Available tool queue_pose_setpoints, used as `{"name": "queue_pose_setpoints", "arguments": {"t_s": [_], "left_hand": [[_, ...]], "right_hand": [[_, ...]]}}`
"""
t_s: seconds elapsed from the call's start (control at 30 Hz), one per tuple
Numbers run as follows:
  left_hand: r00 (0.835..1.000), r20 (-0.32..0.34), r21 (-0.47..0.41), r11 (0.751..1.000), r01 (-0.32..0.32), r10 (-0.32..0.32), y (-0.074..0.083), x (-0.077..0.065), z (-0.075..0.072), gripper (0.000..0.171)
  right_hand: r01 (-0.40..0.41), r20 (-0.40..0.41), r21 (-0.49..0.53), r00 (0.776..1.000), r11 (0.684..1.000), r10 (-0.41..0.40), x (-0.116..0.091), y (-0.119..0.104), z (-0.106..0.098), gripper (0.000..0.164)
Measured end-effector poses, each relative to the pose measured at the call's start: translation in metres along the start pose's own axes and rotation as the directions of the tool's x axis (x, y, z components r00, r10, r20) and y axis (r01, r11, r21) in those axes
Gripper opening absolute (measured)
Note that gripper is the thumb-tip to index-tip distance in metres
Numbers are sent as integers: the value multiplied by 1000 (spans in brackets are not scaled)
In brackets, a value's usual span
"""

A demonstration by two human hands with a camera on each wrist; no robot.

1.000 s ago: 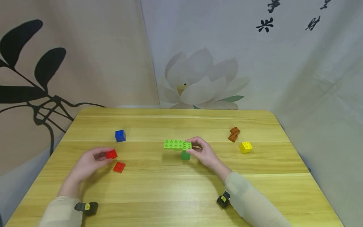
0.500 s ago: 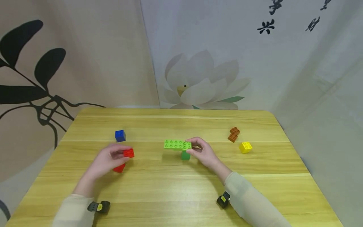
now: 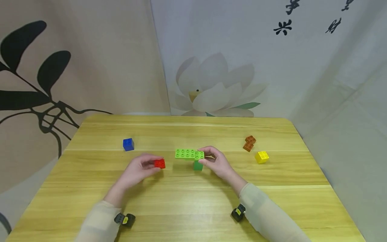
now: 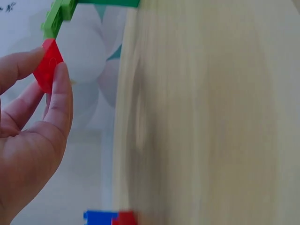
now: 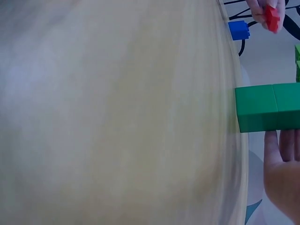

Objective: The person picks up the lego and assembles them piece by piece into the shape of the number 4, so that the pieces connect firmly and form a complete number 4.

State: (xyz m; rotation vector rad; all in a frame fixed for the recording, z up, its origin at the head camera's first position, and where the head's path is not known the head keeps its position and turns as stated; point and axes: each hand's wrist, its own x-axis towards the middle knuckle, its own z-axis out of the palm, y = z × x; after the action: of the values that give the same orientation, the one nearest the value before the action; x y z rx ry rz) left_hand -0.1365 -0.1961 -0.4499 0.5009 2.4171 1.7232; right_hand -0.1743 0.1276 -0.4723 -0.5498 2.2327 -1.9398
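My left hand (image 3: pixel 139 169) pinches a red building brick (image 3: pixel 159 163) between thumb and fingers, raised over the table; the left wrist view shows the same red brick (image 4: pixel 48 67) in the fingertips. To its right stands a green brick structure: light green studded bricks (image 3: pixel 185 154) reach out leftward on top of a dark green column (image 3: pixel 198 165). My right hand (image 3: pixel 216 163) holds this structure at its upper right end. In the right wrist view the column shows as two dark green bricks (image 5: pixel 257 108), stacked. A small gap separates the red brick from the structure.
A blue brick (image 3: pixel 128 144) stands at the back left. Another red brick (image 4: pixel 124 218) shows at the bottom of the left wrist view, hidden behind the left hand in the head view. Brown bricks (image 3: pixel 249 143) and a yellow brick (image 3: pixel 261 157) lie right. A printed curtain hangs behind.
My left hand has carried its red brick rightward, from the left side toward the green structure, passing over the other red brick. The right hand and the structure have stayed in place.
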Motion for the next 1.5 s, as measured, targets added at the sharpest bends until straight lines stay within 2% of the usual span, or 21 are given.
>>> {"name": "queue_pose_setpoints", "arguments": {"t_s": [0.23, 0.57, 0.73, 1.0, 1.33, 1.5], "left_hand": [[999, 19, -36, 998, 47, -46, 1, 13, 20, 40], [992, 25, -67, 990, 122, -120, 4, 31, 38, 46], [993, 19, -100, 988, 117, -115, 5, 40, 43, 46], [997, 25, -164, 984, 71, -68, 11, 50, 46, 48], [999, 31, -229, 973, 29, -22, 14, 53, 49, 48], [1000, 16, -242, 970, 16, -13, 14, 52, 50, 48]], "right_hand": [[-1, -5, -2, 1000, 1000, 1, 1, 2, 0, 37], [-5, -4, 9, 1000, 1000, 5, 0, 1, -1, 37], [-17, -7, 15, 1000, 1000, 17, 0, 0, -1, 37], [-20, -7, 10, 1000, 1000, 20, 1, 2, -1, 37], [-33, -6, 20, 999, 999, 33, 1, 0, 0, 37], [-15, -1, 24, 1000, 1000, 15, 1, 2, -1, 37]]}}
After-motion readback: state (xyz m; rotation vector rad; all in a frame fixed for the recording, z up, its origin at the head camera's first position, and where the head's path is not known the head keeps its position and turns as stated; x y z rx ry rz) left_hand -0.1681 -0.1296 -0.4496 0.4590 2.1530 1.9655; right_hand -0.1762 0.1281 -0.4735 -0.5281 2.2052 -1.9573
